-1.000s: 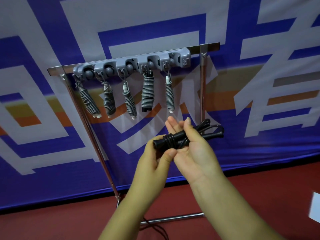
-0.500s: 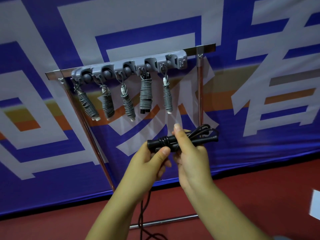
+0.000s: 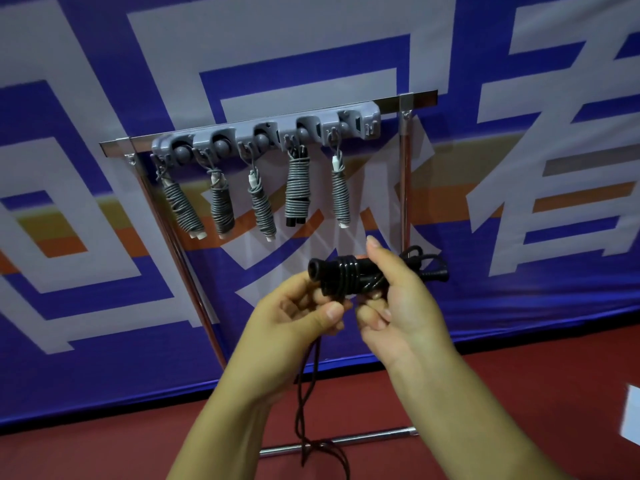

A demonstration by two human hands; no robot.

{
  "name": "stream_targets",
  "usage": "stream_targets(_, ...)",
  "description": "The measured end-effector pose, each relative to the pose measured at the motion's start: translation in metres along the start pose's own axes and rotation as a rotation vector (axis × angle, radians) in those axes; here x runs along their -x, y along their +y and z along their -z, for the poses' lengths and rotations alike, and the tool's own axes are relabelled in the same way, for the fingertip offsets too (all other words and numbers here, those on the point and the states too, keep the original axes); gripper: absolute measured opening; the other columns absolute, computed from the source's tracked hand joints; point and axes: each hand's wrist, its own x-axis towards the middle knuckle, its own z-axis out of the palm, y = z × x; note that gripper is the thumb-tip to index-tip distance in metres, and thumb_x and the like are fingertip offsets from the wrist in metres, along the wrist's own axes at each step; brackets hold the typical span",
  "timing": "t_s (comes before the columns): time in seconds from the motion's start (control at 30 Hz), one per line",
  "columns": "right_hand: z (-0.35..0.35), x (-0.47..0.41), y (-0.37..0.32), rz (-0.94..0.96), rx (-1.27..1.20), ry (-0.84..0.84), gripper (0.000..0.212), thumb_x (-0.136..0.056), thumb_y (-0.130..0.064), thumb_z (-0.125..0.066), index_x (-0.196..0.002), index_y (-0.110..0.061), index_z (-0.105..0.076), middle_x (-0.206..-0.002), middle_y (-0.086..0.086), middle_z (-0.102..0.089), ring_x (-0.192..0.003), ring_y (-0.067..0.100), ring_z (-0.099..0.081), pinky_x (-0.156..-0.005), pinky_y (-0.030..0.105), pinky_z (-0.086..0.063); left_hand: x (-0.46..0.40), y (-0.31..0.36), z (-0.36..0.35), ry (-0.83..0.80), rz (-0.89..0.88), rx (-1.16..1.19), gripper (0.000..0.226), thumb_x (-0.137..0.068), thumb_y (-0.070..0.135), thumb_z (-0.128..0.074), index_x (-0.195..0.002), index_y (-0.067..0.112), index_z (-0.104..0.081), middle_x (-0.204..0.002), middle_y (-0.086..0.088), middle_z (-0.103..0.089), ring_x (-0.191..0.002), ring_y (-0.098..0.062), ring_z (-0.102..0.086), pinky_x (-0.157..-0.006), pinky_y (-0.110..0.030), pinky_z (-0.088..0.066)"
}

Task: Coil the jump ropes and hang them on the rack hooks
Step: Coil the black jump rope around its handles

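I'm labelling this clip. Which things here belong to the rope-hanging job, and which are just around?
Part of the job:
black jump rope, partly coiled
left hand and right hand, both holding it
grey hook rail
five coiled grey ropes hanging there

Just around:
blue banner
red floor
white object, far right

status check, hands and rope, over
Left hand pinching loose cord; right hand grips black jump rope bundle. Partly coiled. Five grey ropes hung.
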Motion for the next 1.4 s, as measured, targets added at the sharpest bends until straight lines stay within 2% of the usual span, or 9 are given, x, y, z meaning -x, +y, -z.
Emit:
stream_targets(0.13, 0.002, 0.003, -0.001, 0.001, 0.095, -0.015, 0.027, -0.084, -0.023, -0.066, -0.060, -0.011, -0.062, -0.058, 0.002, -0.055, -0.029, 0.004, -0.031, -0.028, 0.015, -0.017, -0.004, 0.001, 0.012, -0.061, 0.093, -0.119, 0.024, -0.068, 0.007, -0.079, -0.090, 0.001, -0.071, -0.080, -0.008, -0.063, -0.081, -0.021, -0.066, -0.078, -0.031, -0.057)
stream_targets(0.2, 0.003, 0.005, -0.003, 0.023, 0.142, -0.016, 0.027, -0.082, -0.022, -0.067, -0.058, -0.011, -0.064, -0.059, 0.002, -0.056, -0.030, 0.004, -0.034, -0.029, 0.015, -0.016, -0.003, 0.003, 0.013, -0.109, 0.070, -0.280, 0.018, -0.068, 0.018, -0.076, -0.085, 0.012, -0.075, -0.083, -0.003, -0.071, -0.088, -0.018, -0.069, -0.085, -0.032, -0.056)
stream_targets(0.33, 0.005, 0.009, -0.004, 0.015, 0.321, -0.082, 0.020, -0.077, -0.024, -0.069, -0.068, -0.008, -0.064, -0.061, 0.002, -0.056, -0.040, 0.004, -0.043, -0.030, 0.014, -0.020, -0.010, 0.007, 0.022, -0.181, -0.058, -0.611, 0.014, -0.063, 0.033, -0.075, -0.076, 0.026, -0.076, -0.087, -0.003, -0.067, -0.083, -0.012, -0.066, -0.075, -0.018, -0.051)
stream_targets(0.57, 0.009, 0.010, -0.005, -0.005, 0.510, -0.206, 0.023, -0.057, -0.033, -0.072, -0.059, -0.012, -0.066, -0.060, 0.003, -0.054, -0.048, 0.009, -0.040, -0.032, 0.015, -0.017, -0.018, 0.015, 0.036, -0.291, -0.293, -0.879, 0.019, -0.073, 0.035, -0.071, -0.075, 0.016, -0.073, -0.080, 0.006, -0.055, -0.069, -0.019, -0.061, -0.061, -0.038, -0.053)
stream_targets(0.7, 0.012, 0.010, -0.006, 0.062, 0.650, -0.213, 0.020, -0.070, -0.028, -0.074, -0.064, -0.011, -0.065, -0.060, 0.004, -0.052, -0.048, 0.009, -0.038, -0.034, 0.014, -0.022, -0.017, 0.012, 0.038, -0.290, -0.069, -0.808, 0.011, -0.086, -0.003, -0.061, -0.083, 0.007, -0.062, -0.080, -0.010, -0.070, -0.072, -0.025, -0.068, -0.070, -0.045, -0.056)
stream_targets(0.93, 0.020, -0.003, 0.009, 0.207, 0.838, -0.246, 0.030, -0.084, -0.017, -0.071, -0.055, -0.020, -0.060, -0.042, -0.012, -0.053, -0.041, -0.003, -0.050, -0.047, 0.011, -0.038, -0.020, 0.002, 0.042, -0.367, 0.154, -0.785, 0.021, -0.078, 0.018, -0.062, -0.091, 0.002, -0.060, -0.089, -0.021, -0.067, -0.089, -0.042, -0.064, -0.082, -0.059, -0.050)
stream_targets(1.1, 0.030, -0.014, 0.020, 0.228, 0.930, -0.167, 0.028, -0.079, -0.026, -0.075, -0.055, -0.021, -0.063, -0.051, -0.011, -0.059, -0.054, 0.003, -0.058, -0.062, 0.027, -0.045, -0.015, 0.002, 0.043, -0.401, 0.242, -0.587, 0.022, -0.073, 0.012, -0.058, -0.092, 0.002, -0.057, -0.076, -0.001, -0.066, -0.075, -0.012, -0.065, -0.071, -0.027, -0.053)
stream_targets(1.23, 0.033, -0.014, 0.026, 0.231, 0.979, -0.124, 0.017, -0.077, -0.030, -0.077, -0.065, -0.019, -0.070, -0.068, -0.001, -0.072, -0.071, 0.012, -0.070, -0.072, 0.037, -0.057, -0.009, -0.007, 0.034, -0.375, 0.143, -0.770, 0.031, -0.079, 0.035, -0.075, -0.104, 0.021, -0.062, -0.091, 0.004, -0.069, -0.086, -0.010, -0.066, -0.079, -0.030, -0.054)
stream_targets(1.4, 0.031, -0.008, 0.022, 0.178, 0.819, -0.159, 0.019, -0.076, -0.027, -0.077, -0.064, -0.015, -0.069, -0.066, 0.003, -0.071, -0.068, 0.013, -0.071, -0.068, 0.030, -0.055, -0.008, 0.002, 0.026, -0.442, 0.153, -0.693, 0.037, -0.084, 0.038, -0.063, -0.118, 0.023, -0.061, -0.095, 0.010, -0.070, -0.089, -0.002, -0.065, -0.080, -0.022, -0.051)
